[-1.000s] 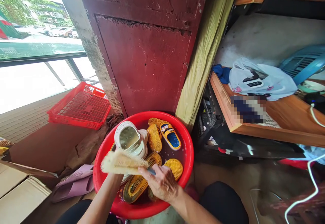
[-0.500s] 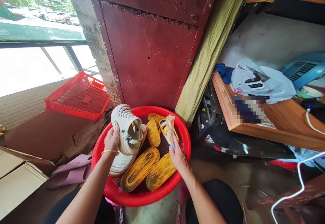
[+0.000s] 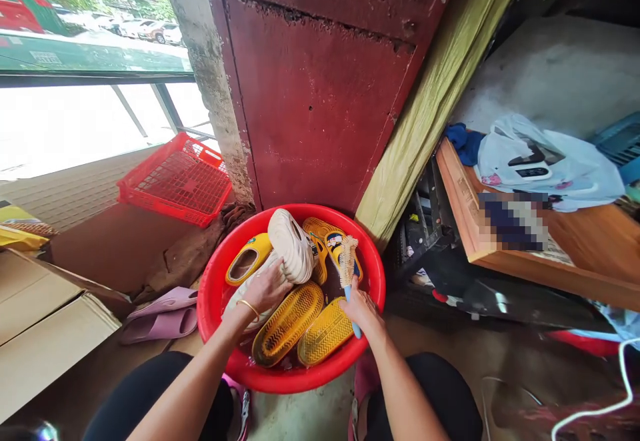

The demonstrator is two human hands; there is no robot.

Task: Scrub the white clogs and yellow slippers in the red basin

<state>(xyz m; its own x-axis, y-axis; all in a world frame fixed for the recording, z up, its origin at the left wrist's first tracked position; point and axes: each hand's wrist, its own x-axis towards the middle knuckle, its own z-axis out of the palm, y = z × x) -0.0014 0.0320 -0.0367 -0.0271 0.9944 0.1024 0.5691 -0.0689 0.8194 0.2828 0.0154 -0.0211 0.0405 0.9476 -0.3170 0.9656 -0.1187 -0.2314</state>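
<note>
My left hand (image 3: 270, 287) is closed on a white clog (image 3: 291, 244), holding it tilted above the red basin (image 3: 207, 314). In my right hand (image 3: 361, 304) is a scrub brush (image 3: 347, 261) with pale bristles and a blue handle, its head upward. Under my left hand lies a second white shoe (image 3: 245, 297), partly hidden. Two yellow slippers (image 3: 289, 324) rest soles up at the basin's near side. A yellow clog (image 3: 249, 259) sits at the left, and more yellow footwear with a cartoon print (image 3: 333, 244) lies behind the brush. Dark water shows between them.
A red plastic crate (image 3: 175, 177) and cardboard (image 3: 50, 321) stand at the left, with pink slippers (image 3: 160, 317) on the floor. Behind the basin is a dark red door (image 3: 320, 107). A wooden shelf (image 3: 575, 247) with a plastic bag (image 3: 545, 161) is at the right.
My left hand has moved right and turned the white clog over to another side, uncovering the yellow clog at the left. The brush has come slightly down and toward me. The view has shifted left.
</note>
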